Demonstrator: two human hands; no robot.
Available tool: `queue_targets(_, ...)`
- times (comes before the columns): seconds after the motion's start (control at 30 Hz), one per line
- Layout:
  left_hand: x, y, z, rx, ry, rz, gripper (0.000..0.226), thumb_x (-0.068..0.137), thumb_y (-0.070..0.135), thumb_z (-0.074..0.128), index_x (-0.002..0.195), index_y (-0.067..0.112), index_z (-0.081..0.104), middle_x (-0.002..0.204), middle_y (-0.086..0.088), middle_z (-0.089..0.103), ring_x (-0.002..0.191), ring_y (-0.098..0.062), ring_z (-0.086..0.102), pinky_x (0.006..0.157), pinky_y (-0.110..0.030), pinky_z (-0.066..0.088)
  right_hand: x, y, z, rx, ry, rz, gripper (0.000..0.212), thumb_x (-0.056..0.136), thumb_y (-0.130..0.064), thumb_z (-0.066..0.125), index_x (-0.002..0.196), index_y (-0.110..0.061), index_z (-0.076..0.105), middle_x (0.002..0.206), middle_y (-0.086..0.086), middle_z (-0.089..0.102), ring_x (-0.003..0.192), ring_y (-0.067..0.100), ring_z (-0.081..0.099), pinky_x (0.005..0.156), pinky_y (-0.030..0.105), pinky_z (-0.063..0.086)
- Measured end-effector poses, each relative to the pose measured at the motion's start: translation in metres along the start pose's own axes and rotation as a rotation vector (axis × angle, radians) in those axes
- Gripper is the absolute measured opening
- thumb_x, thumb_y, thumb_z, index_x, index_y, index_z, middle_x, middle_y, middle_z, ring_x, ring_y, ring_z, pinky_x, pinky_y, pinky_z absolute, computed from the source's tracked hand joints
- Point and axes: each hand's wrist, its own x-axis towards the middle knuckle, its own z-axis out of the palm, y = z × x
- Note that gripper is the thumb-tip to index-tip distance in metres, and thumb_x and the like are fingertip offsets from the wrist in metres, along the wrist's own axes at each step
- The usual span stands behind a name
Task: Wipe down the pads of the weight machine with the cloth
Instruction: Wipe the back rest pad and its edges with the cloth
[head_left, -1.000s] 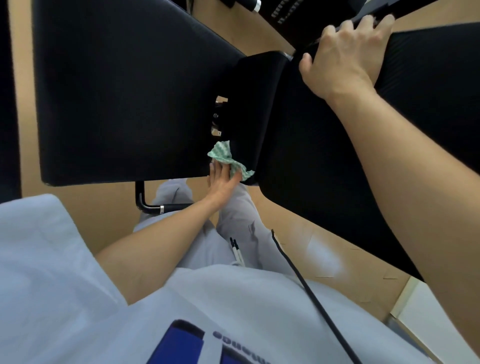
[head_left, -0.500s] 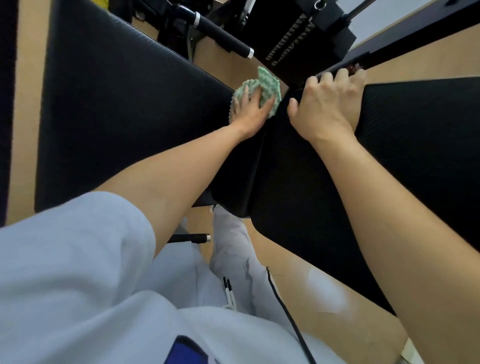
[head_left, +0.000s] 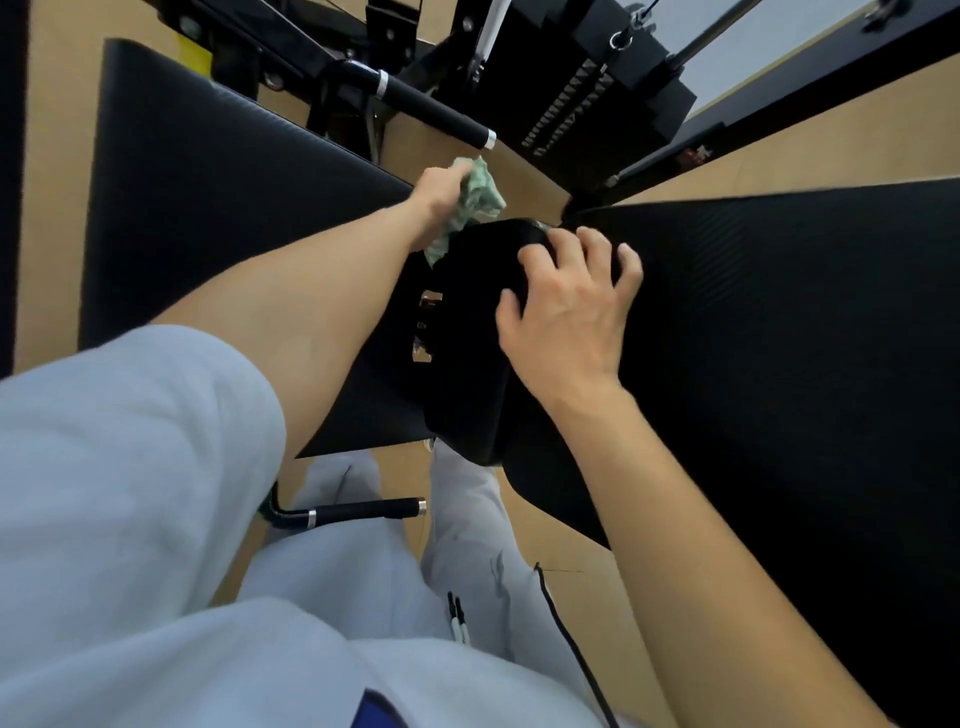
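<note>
- Head view: the left hand (head_left: 438, 193) reaches forward to the far end of the gap between the pads. Its grip is clamped on a crumpled green-and-white cloth (head_left: 480, 193).
- The cloth sits bunched at the far top corner of the narrow middle pad (head_left: 467, 374), touching it. A loose tail hangs down beside the inner edge of the big left pad (head_left: 234, 197).
- The right hand (head_left: 566, 317) rests on top of the middle pad. Its grip is apart, fingers (head_left: 597, 244) spread and bent, tips pressing on the pad's far rounded edge, thumb lying on the near side.
- The broad right pad (head_left: 779, 338) lies just beside that hand and runs off to the right edge of the picture.
- Small shiny metal fittings (head_left: 428, 325) show in the dark slot between the left pad and the middle pad.
- Beyond the cloth, a black handle (head_left: 434, 111) with chrome rings slants across, and a weight stack (head_left: 571, 104) stands behind it.
- Below the pads, a second short black handle (head_left: 363, 510) with chrome bands juts out over the tan wooden floor (head_left: 550, 525).
- A thin black cable (head_left: 571, 639) trails across the person's grey trousers (head_left: 467, 519), near the pale sleeve (head_left: 130, 467).
</note>
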Motion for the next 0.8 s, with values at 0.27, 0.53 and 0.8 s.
queue_targets(0.27,-0.010,0.003,0.031,0.202,-0.275,-0.094,0.029,0.093,0.039,0.047,0.101,0.017,0.064,0.095,-0.004,0.066,0.086,-0.020,0.062,0.073,-0.031,0.049,-0.048,0.017,0.033,-0.286,-0.162,-0.072,0.053,0.087,-0.032,0.067,0.136,-0.017,0.054,0.166,0.015,0.025,0.155,0.039,0.013,0.123,0.059,0.000)
queue_targets(0.53,-0.047,0.028,0.038,0.177,-0.304,0.053,0.016,0.099,0.033,0.048,0.094,0.023,0.059,0.098,-0.001,0.064,0.090,-0.015,0.061,0.085,-0.032,0.048,-0.051,0.018,0.031,-0.307,-0.189,-0.105,0.054,0.087,-0.032,0.071,0.135,-0.016,0.054,0.164,0.016,0.028,0.154,0.040,0.015,0.123,0.059,0.001)
queue_targets(0.8,-0.110,0.016,0.046,0.000,-0.315,0.186,0.025,0.099,0.027,0.047,0.095,0.014,0.069,0.109,-0.012,0.073,0.100,-0.024,0.067,0.097,-0.040,0.049,-0.081,0.014,0.019,-0.205,-0.233,-0.085,0.039,0.084,-0.026,0.074,0.121,-0.017,0.064,0.160,0.014,0.037,0.152,0.037,0.024,0.126,0.054,0.013)
